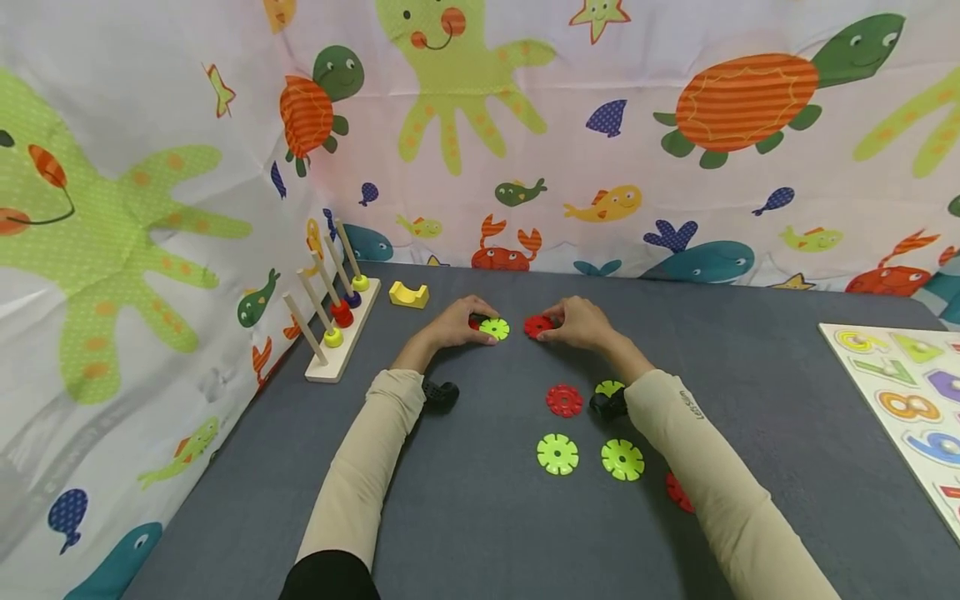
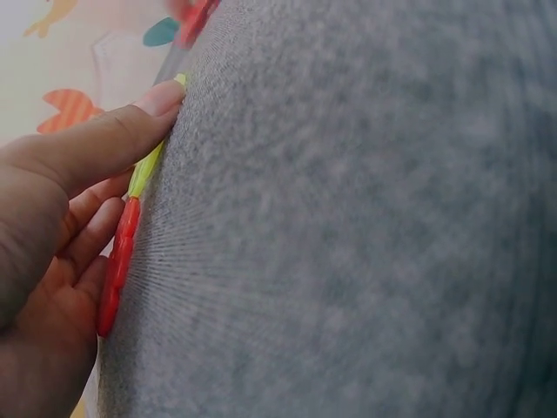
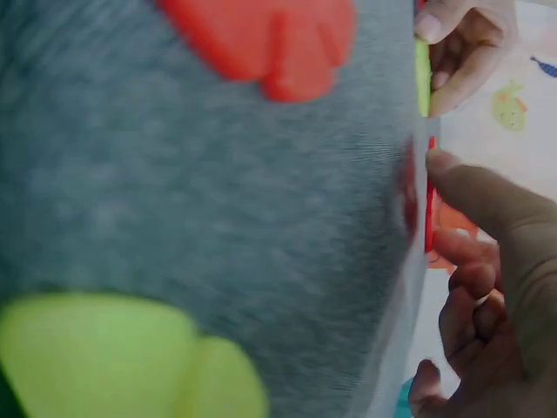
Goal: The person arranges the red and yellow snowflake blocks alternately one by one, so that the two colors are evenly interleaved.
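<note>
My left hand (image 1: 457,323) pinches a lime-green notched disc (image 1: 495,330) between thumb and fingers, close over the grey table (image 1: 480,517). Edge to edge with it is a red notched disc (image 2: 120,270), mostly hidden under that hand in the head view. A short way to the right, my right hand (image 1: 583,323) grips another red notched disc (image 1: 537,326) by its edge, thumb and index finger on the rim. In the right wrist view this red disc (image 3: 430,205) stands edge-on, a small gap below the green one.
Nearer me lie loose discs: a red one (image 1: 564,401), green ones (image 1: 557,454) (image 1: 622,460), and others partly behind my right wrist and sleeve. At left stand a peg board (image 1: 324,370) with coloured rings and a yellow block (image 1: 408,295). A shape puzzle (image 1: 892,392) lies at right.
</note>
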Tool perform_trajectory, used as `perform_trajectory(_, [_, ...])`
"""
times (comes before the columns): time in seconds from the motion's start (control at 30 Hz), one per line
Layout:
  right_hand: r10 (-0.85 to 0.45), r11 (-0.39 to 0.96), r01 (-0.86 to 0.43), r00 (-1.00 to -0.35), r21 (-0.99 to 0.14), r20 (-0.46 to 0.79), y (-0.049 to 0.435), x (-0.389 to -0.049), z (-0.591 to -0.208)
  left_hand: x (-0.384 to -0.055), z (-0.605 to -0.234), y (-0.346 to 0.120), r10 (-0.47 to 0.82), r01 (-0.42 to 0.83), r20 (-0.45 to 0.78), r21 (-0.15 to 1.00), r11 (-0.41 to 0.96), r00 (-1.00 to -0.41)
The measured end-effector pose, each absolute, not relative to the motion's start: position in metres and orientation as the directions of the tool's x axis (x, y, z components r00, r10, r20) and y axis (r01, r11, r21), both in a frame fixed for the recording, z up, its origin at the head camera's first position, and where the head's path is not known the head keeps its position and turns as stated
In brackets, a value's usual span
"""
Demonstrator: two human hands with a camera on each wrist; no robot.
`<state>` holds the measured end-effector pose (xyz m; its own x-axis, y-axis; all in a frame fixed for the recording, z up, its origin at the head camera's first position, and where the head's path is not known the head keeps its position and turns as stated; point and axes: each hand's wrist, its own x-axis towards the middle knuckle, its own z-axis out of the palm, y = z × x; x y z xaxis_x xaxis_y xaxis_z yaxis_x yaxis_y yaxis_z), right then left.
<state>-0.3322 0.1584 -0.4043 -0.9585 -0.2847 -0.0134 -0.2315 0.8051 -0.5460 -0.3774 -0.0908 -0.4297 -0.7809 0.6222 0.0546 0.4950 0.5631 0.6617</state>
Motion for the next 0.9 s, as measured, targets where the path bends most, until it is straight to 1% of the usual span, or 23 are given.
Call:
perform_trajectory(0.13, [-0.256, 0.817, -0.199, -0.966, -0.542, -0.032, 0.159, -0.331, -0.412, -0.376, -0.431, -0.091, 0.619, 0.48, 0.038, 0.67, 0.567, -0.784])
perform_trajectory(0.3, [-0.268, 0.786, -0.218, -0.963, -0.578, -0.001, 0.153, -0.333, -0.416, -0.376, -0.43, -0.091, 0.612, 0.474, 0.042, 0.675, 0.565, -0.789])
perform_trajectory(0.7, [-0.277, 0.771, -0.208, -0.961, -0.602, -0.022, 0.14, -0.335, -0.415, -0.38, -0.429, -0.088, 0.61, 0.471, 0.025, 0.661, 0.584, -0.792])
perform_trajectory(0.9, [-0.28, 0.769, -0.201, -0.959, -0.607, -0.037, 0.137, -0.334, -0.414, -0.38, -0.428, -0.088, 0.621, 0.486, 0.027, 0.65, 0.585, -0.784])
